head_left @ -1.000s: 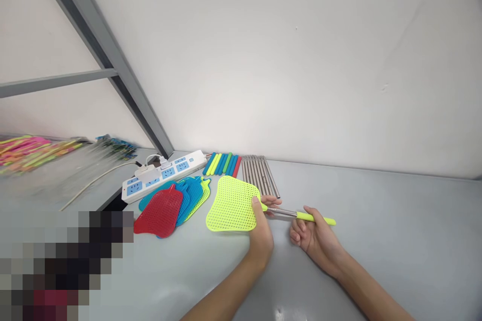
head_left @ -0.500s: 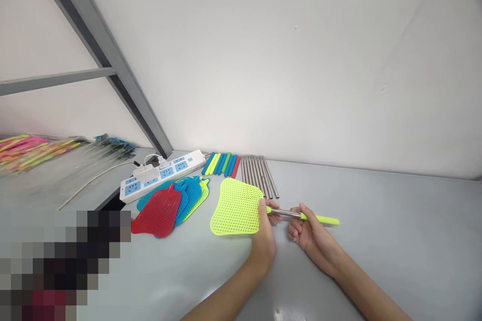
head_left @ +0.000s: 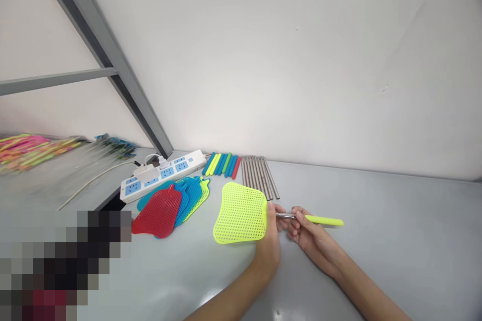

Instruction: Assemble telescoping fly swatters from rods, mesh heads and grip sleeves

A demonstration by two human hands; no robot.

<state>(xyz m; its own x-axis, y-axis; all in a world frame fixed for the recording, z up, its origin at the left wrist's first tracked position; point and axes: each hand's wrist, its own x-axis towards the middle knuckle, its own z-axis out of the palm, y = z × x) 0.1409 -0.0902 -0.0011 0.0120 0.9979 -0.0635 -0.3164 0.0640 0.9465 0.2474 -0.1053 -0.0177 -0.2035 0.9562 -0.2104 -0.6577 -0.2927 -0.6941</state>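
A fly swatter [head_left: 241, 213] with a yellow-green mesh head, a short metal rod and a matching handle [head_left: 324, 220] is held level above the grey table. My left hand [head_left: 270, 233] grips it where the head meets the rod, thumb on top. Fingers of my right hand [head_left: 307, 230] pinch the rod close to the handle's inner end. Left of my hands lies an overlapping pile of loose swatter heads, a red one [head_left: 160, 212] on top of blue ones [head_left: 193, 191] and a yellow-green one [head_left: 205, 195].
Coloured handles [head_left: 222, 165] lie in a row by the wall, beside several metal rods [head_left: 259, 175]. A white power strip [head_left: 165, 173] with plugs stands behind the heads. Further left are bundles of colourful sticks [head_left: 37, 150] and a grey metal frame post [head_left: 101, 55].
The swatter head has shifted slightly right and down with my left hand. My right hand's grip has moved from around the handle's end onto the rod, and less rod shows between my hands.
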